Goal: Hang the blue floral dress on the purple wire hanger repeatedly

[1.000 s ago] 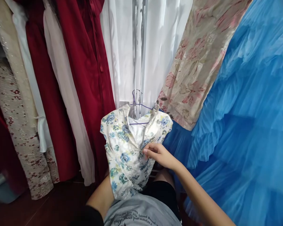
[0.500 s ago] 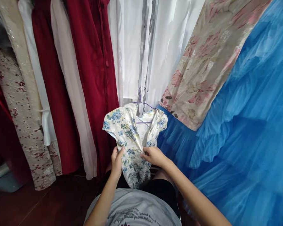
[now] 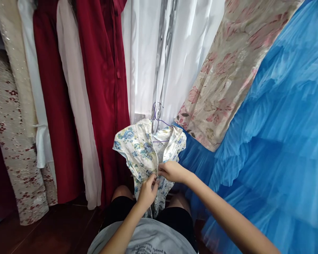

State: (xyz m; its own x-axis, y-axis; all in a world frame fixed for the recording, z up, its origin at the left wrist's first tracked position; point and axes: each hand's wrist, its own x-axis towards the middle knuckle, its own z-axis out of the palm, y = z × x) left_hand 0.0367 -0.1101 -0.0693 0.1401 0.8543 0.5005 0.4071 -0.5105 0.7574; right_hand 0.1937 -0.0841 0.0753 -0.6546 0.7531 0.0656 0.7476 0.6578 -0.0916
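A white dress with blue flowers (image 3: pixel 137 146) hangs in front of me on a purple hanger (image 3: pixel 155 112), its neckline open in a V. My left hand (image 3: pixel 148 190) pinches the cloth at the front, just below the V. Right beside it, my right hand (image 3: pixel 173 171) grips the front edge at the bottom of the neckline, thumb and fingers pressed together. The two sets of fingertips are close to each other. The lower part of the dress falls between my knees, partly hidden by my left hand and forearm.
Dark red gowns (image 3: pixel 98 88), a pale pink length of cloth (image 3: pixel 74 106) and a beige flowered gown (image 3: pixel 18 158) hang at left. White curtains (image 3: pixel 144 63) are behind. On the right hang a pink-flowered beige dress (image 3: pixel 222 81) and a ruffled blue tulle gown (image 3: pixel 281 148).
My left hand has moved right from the dress's side to its front centre, beside my right hand. The cloth now bunches between them. The view has shifted slightly.
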